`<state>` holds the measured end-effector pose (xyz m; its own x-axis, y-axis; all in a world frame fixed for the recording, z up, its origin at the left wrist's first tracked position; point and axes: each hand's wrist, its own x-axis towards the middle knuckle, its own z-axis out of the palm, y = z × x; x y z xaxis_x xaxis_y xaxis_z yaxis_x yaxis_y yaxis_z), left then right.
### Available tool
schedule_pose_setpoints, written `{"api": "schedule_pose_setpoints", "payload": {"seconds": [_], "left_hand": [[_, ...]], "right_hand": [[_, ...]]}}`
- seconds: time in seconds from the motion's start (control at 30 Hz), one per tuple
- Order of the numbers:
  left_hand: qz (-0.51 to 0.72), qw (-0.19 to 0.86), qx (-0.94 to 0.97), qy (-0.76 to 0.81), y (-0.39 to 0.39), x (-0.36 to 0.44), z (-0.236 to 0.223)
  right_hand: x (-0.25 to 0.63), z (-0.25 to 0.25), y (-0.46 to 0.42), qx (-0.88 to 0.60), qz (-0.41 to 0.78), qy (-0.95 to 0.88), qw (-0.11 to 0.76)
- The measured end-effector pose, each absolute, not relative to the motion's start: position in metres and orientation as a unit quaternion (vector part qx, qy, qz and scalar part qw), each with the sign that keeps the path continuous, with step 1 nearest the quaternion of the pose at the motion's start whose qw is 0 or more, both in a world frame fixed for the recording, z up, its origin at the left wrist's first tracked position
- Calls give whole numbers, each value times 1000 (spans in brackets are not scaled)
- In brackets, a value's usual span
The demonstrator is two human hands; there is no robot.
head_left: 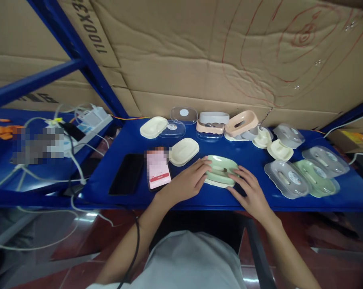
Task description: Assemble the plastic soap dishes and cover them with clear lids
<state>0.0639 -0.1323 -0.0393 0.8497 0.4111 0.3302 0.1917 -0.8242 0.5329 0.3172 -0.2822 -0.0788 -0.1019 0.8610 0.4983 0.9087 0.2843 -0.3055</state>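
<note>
A pale green oval soap dish (221, 168) rests on the blue shelf (199, 196) on top of a cream base, right in front of me. My left hand (189, 181) curls round its left end with the fingers pressed against the rim. My right hand (250, 192) grips its right end the same way. Both hands hold the dish down between them.
Cream lids (184, 151) (153, 127), clear lids (183, 114), pink and white dishes (241, 123) and grey and green dishes (316, 177) lie around on the shelf. A black phone (127, 179) and a pink phone (157, 170) lie left of my hands. A power strip (89, 120) with cables sits further left.
</note>
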Motion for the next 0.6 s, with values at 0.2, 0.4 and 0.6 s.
{"api": "schedule_pose_setpoints", "payload": {"seconds": [0.2, 0.4, 0.6], "left_hand": [[215, 171, 948, 161, -143, 54, -57], [289, 152, 911, 253, -115, 58, -38], [184, 28, 866, 465, -20, 57, -14]], "right_hand": [[313, -79, -286, -576, -28, -769, 276], [311, -78, -287, -576, -27, -775, 259], [308, -77, -287, -589, -55, -770, 238]]}}
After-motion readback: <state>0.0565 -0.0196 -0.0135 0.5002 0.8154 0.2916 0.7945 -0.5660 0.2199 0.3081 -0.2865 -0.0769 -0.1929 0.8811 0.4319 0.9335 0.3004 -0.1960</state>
